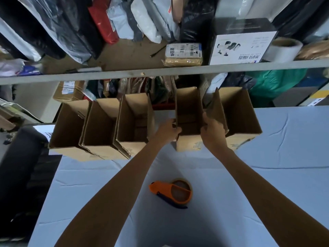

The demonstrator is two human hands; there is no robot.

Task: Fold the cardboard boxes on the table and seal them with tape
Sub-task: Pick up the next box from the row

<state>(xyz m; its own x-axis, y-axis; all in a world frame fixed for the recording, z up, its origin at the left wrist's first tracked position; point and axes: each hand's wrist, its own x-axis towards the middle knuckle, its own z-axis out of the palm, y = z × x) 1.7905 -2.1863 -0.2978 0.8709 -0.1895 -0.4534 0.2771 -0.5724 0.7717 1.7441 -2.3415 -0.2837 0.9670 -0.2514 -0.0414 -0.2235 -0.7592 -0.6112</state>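
Pale blue cloth covers the table [267, 175], creased in places, and beyond its far edge runs a grey shelf rail [160, 73] with packed bags and parcels stacked above and below it. Five open cardboard boxes stand in a row along the far side of the table, flaps up. The three boxes on the left [99, 125] sit pressed side by side, the leftmost at the table's far-left corner. To their right, across a gap, is the held box [188, 111], and the rightmost box [240, 111] stands just beside it. The left hand [167, 131] grips the held box's left wall with fingers curled over the edge; the right hand [213, 132] grips its right wall the same way. Both bare forearms reach out from the near side. Between them, near the middle of the table, lies an orange tape dispenser [170, 192] holding a brown roll, well apart from every box. On the shelf at far right stand a black-and-white carton [240, 47] and a pale tape roll [284, 49]
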